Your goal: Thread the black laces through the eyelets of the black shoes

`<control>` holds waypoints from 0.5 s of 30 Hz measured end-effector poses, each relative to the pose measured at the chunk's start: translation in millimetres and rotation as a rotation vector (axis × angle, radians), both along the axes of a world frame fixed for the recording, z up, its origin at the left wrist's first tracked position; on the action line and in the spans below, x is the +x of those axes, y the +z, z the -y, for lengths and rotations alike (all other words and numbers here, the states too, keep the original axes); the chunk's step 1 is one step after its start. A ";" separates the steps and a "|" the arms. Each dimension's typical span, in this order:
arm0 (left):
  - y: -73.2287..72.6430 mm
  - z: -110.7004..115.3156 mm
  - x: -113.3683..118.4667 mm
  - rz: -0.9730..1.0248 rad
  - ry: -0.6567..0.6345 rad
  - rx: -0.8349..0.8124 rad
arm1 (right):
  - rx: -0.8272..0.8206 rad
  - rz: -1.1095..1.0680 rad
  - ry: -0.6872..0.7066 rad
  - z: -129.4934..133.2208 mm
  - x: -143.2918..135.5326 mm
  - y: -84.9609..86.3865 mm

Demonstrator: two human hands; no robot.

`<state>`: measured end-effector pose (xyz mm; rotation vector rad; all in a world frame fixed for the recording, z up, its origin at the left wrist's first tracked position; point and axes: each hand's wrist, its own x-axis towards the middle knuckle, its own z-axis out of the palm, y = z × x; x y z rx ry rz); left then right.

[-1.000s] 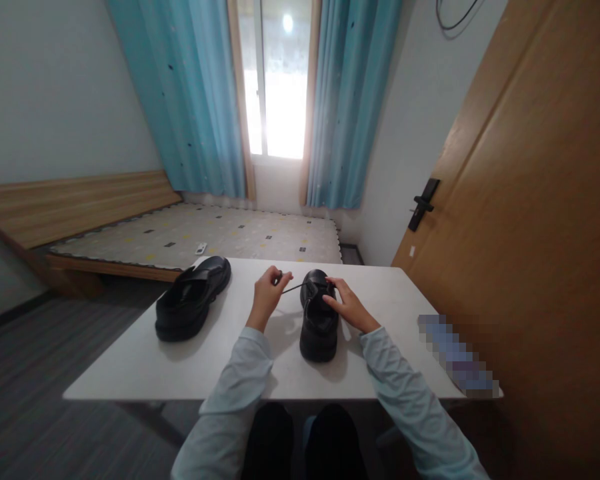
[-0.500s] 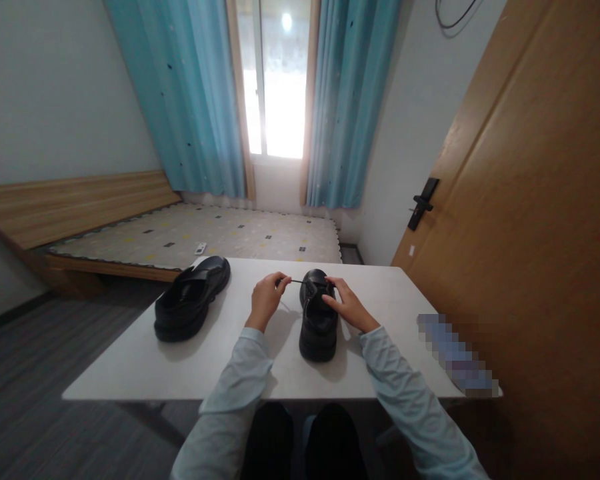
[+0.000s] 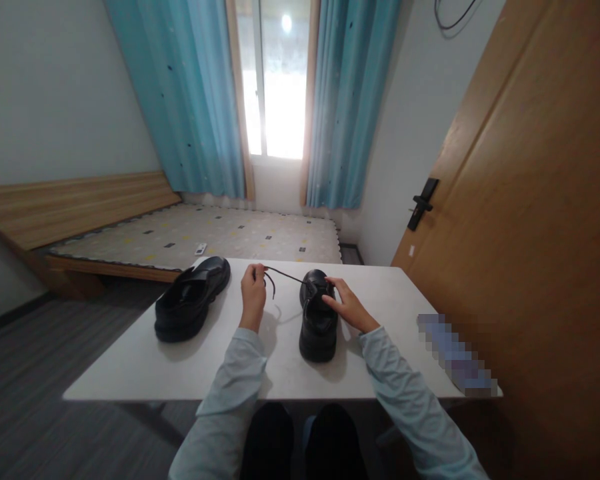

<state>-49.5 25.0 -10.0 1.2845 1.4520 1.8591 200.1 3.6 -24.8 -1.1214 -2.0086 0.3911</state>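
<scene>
A black shoe [image 3: 318, 340] stands on the white table [image 3: 130, 373], its toe pointing away from me. From its front a thin dark lace [image 3: 287, 274] stretches left and slightly up to my left hand [image 3: 253, 293], which pinches it; a loose end dangles beside the fingers. My right hand [image 3: 349, 305] grips the right side of the same shoe near the lacing, thumb over the top and fingertips partly hidden. Further left on the table sits a second black shoe [image 3: 183, 310], with no hand on it.
A blurred bluish item [image 3: 455, 357] lies along the table's right edge. Behind the table is a bed [image 3: 220, 233] with a small white object [image 3: 201, 249] on it. A wooden door [image 3: 520, 233] stands at the right.
My left hand has moved left and slightly up, drawing out more lace, and a loose lace end now shows. My right hand has stayed at the shoe.
</scene>
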 end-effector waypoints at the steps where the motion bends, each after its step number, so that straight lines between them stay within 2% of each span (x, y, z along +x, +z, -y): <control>1: 0.6 0.3 0.3 0.057 -0.028 0.008 | -0.004 0.003 -0.002 -0.1 0.0 -0.1; 5: 4.3 -1.8 -1.7 0.355 -0.102 0.084 | -0.001 0.005 -0.004 -0.7 0.1 -0.5; 9: 7.8 -5.1 -5.2 0.572 -0.086 0.139 | 0.013 -0.009 0.002 -0.7 0.2 -1.2; 12: 8.8 -3.6 -6.1 0.543 -0.042 0.152 | 0.014 -0.011 0.006 -0.5 -0.1 -1.1; 15: 9.3 1.1 -6.4 0.285 0.078 0.187 | 0.011 -0.004 0.001 -0.3 -1.0 -0.8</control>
